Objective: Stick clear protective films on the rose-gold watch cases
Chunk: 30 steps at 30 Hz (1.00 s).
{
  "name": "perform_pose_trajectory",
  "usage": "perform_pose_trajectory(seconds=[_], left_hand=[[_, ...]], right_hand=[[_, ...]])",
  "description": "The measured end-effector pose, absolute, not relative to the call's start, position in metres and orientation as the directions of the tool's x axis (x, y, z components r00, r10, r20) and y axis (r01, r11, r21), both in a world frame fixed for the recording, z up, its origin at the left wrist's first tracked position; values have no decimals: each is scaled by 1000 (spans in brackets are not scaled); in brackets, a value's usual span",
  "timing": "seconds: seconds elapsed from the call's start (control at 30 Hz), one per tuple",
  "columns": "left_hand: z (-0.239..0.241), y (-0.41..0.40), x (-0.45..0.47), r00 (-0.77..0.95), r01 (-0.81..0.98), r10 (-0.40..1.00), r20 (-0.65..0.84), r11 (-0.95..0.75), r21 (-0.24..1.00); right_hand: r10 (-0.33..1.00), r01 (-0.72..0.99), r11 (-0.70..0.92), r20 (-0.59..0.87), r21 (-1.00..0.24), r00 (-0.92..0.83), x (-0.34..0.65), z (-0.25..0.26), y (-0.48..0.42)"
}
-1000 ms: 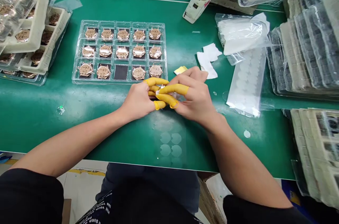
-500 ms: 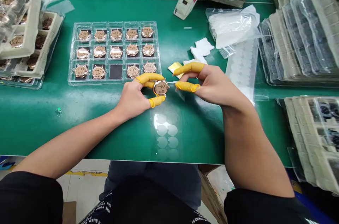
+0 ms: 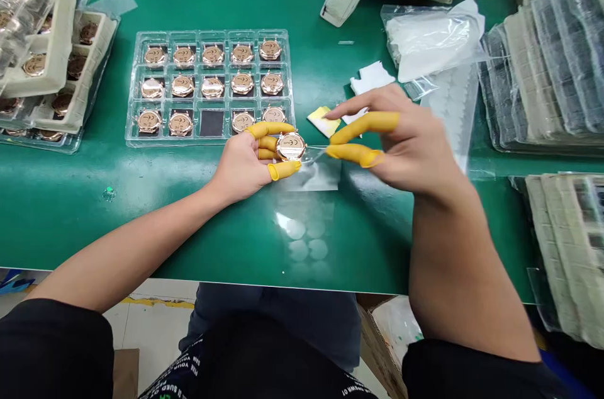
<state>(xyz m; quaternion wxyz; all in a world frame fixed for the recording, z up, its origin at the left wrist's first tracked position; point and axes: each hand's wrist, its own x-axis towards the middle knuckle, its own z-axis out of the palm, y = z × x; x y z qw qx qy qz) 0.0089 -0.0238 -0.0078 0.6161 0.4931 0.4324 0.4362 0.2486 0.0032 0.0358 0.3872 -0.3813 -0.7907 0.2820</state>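
At the left edge of the green surface [image 3: 141, 210], stacked cream trays [image 3: 61, 28] hold rose-gold watch cases. Just right of them, a clear blister tray [image 3: 129, 128] carries three rows of watch cases, with one bottom-row cell showing a bare black pad. Near the front of that tray, the left hand [image 3: 240, 163], wearing yellow finger cots [image 3: 268, 129], grips a rose-gold watch case [image 3: 291, 146] between its fingertips and thumb, face up and held above the surface. A strip of clear film [image 3: 316, 153] runs from the case's right edge to the right hand [image 3: 406, 141], which is slightly blurred and pinches the film between two yellow-cotted fingers. Below the hands, a clear sheet with round pieces [image 3: 306, 238] lies on the surface. Farther right are a yellow paper scrap [image 3: 323, 122], white wipes [image 3: 372, 78], a white-filled plastic bag [image 3: 431, 40] and stacks of bagged trays [image 3: 542, 65] along the right edge.
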Motion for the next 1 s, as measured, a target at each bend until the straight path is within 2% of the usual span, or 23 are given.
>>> perform_pose_trajectory(seconds=[0.07, 0.1, 0.27, 0.33, 0.4, 0.7, 1.0], left_hand=[[-9, -24, 9, 237, -114, 967, -97, 127, 985], [-9, -25, 9, 235, -111, 968, -93, 122, 986], [-10, -25, 9, 249, -98, 966, -66, 93, 991], [-10, -25, 10, 254, -108, 965, -59, 89, 990], [-10, -25, 10, 260, -108, 964, -59, 90, 990], [-11, -27, 9, 271, -41, 961, -61, 75, 996], [-11, -27, 9, 256, -10, 966, -24, 28, 1000]], right_hand=[[862, 146, 475, 426, -868, -274, 243, 35, 1], [893, 90, 419, 393, -903, -219, 238, 33, -1], [984, 240, 77, 35, -968, -173, 208, 22, -17], [982, 206, -44, -80, -978, -172, 201, 19, -20], [978, 167, -110, -136, -980, -157, 199, 17, -21], [986, 161, -93, -113, -983, -121, 196, 15, -21], [995, 249, -10, -34, -968, -91, 196, 12, -24]])
